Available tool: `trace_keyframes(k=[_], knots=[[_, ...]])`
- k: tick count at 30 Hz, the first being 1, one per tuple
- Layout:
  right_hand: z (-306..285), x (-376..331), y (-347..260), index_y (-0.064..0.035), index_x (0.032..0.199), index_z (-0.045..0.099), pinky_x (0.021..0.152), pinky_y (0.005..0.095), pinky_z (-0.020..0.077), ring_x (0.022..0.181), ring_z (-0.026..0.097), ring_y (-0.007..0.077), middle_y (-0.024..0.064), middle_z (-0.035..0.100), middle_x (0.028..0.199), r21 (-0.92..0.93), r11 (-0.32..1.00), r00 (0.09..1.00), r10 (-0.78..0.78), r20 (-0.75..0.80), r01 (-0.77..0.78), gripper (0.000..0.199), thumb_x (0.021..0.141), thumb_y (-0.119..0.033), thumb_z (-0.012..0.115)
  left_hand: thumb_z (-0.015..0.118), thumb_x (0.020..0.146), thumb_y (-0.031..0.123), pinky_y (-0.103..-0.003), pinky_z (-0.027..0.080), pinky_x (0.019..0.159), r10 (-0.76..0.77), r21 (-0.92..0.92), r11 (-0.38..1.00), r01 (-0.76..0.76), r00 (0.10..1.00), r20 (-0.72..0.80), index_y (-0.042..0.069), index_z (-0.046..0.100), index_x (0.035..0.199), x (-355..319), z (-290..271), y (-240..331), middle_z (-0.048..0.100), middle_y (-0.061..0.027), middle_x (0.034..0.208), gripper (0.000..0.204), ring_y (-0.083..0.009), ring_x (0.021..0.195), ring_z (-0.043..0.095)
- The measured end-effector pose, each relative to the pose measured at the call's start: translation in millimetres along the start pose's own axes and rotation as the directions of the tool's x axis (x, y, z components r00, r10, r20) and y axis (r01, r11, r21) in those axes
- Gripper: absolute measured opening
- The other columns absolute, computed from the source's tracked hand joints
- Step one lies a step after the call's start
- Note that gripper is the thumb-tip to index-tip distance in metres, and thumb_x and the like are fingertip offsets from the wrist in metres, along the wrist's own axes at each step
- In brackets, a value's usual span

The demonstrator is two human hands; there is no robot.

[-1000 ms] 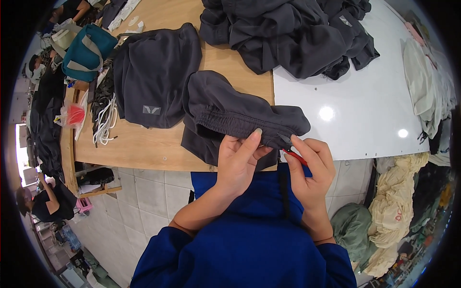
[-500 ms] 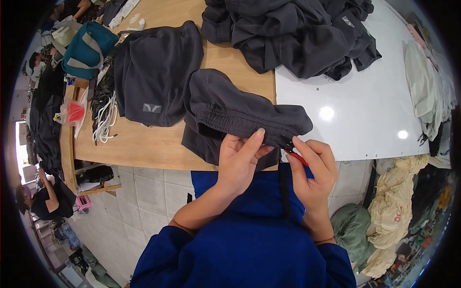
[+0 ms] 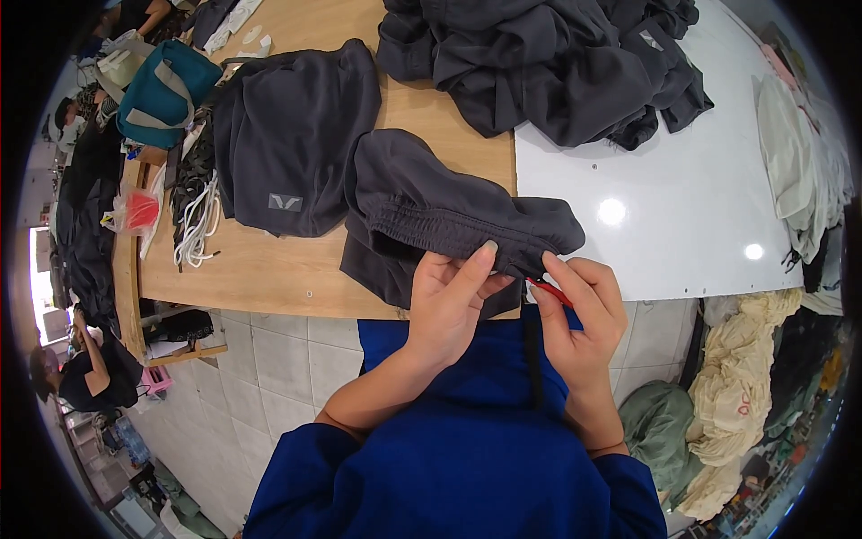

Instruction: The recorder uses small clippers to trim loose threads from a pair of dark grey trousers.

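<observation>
Pinching the elastic waistband of a dark grey fabric pair of shorts (image 3: 431,216), the left hand (image 3: 449,301) has its fingers (image 3: 471,269) curled closed on the cloth, the thumb lying along the gathered edge. The right hand (image 3: 584,310) sits just beside it at the same waistband, its fingers closed around a slim red tool (image 3: 549,292) whose tip points in toward the fabric; what kind of tool it is cannot be told. The shorts lie on the near edge of the pale wooden counter (image 3: 269,269), partly hanging over that edge toward the person's blue long-sleeved top (image 3: 467,458).

To the left of the held garment, a second dark grey pair of shorts with a small light patch (image 3: 296,135) lies flat on the wood, touching the first. Farther back, a loose heap of dark grey garments (image 3: 539,63) spreads across the seam where the wood meets a glossy white counter surface (image 3: 673,207). At the far left edge of the wood lie a bundle of white cords (image 3: 202,220), a small clear bag with something red inside (image 3: 135,211), and a teal bag with grey straps (image 3: 162,90). Below the white surface on the right, pale yellow and green cloth is piled on the floor (image 3: 736,377). Another person in dark clothes (image 3: 81,373) is down at the lower left, well apart from the hands.
</observation>
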State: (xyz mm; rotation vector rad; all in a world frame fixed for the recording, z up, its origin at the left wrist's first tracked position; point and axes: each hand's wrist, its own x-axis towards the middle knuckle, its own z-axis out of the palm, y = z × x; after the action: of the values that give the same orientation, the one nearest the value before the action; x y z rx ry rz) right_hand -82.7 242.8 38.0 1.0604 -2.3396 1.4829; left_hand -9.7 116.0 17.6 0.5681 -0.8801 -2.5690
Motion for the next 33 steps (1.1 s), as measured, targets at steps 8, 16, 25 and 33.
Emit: trace_keyframes(k=[8, 16, 25, 33], knots=[[-4.1, -4.6, 0.1, -0.0026, 0.096, 0.068, 0.057, 0.0270, 0.0431, 0.065, 0.053, 0.0193, 0.0073, 0.059, 0.083, -0.035, 0.977, 0.977, -0.212, 0.025, 0.212, 0.036, 0.061, 0.001, 0.075, 0.055, 0.092, 0.009, -0.024, 0.053, 0.073, -0.017, -0.054, 0.998, 0.018, 1.000, 0.014, 0.006, 0.056, 0.106, -2.5, 3.8, 5.7, 0.064, -0.0050, 0.099, 0.014, -0.0113, 0.086, 0.062], [5.2, -3.8, 1.0, -0.0042, 0.097, 0.068, 0.054, 0.0254, 0.0404, 0.060, 0.051, 0.0183, 0.0072, 0.060, 0.081, 0.045, 0.999, 0.994, -0.023, -0.106, 0.027, 0.036, 0.062, 0.001, 0.075, 0.056, 0.092, 0.011, -0.021, 0.051, 0.061, -0.002, 0.035, 0.999, 0.000, 0.999, 0.034, 0.004, 0.055, 0.102, -1.8, 2.7, 1.1, 0.064, -0.0065, 0.092, 0.012, -0.0102, 0.077, 0.062], [-5.5, -6.0, 5.3, -0.0097, 0.092, 0.070, 0.050, 0.0258, 0.0334, 0.058, 0.048, 0.0146, 0.0017, 0.060, 0.081, -0.070, 0.942, 0.942, -0.332, -0.043, 0.328, 0.033, 0.060, -0.007, 0.078, 0.056, 0.091, 0.008, -0.019, 0.052, 0.059, 0.002, 0.016, 1.000, -0.003, 0.997, 0.075, 0.003, 0.057, 0.103, -3.6, 1.2, 9.7, 0.064, -0.0061, 0.092, 0.013, -0.0090, 0.076, 0.062], [-8.0, -1.0, 0.5, -0.0005, 0.099, 0.067, 0.059, 0.0262, 0.0458, 0.070, 0.055, 0.0199, 0.0101, 0.058, 0.084, 0.010, 0.996, 0.996, -0.090, -0.022, 0.090, 0.039, 0.061, 0.006, 0.072, 0.055, 0.090, 0.003, -0.022, 0.055, 0.070, -0.023, 0.021, 1.000, 0.021, 0.996, 0.082, 0.002, 0.054, 0.110, -4.3, 1.9, 8.7, 0.062, -0.0074, 0.102, 0.019, -0.0108, 0.087, 0.062]])
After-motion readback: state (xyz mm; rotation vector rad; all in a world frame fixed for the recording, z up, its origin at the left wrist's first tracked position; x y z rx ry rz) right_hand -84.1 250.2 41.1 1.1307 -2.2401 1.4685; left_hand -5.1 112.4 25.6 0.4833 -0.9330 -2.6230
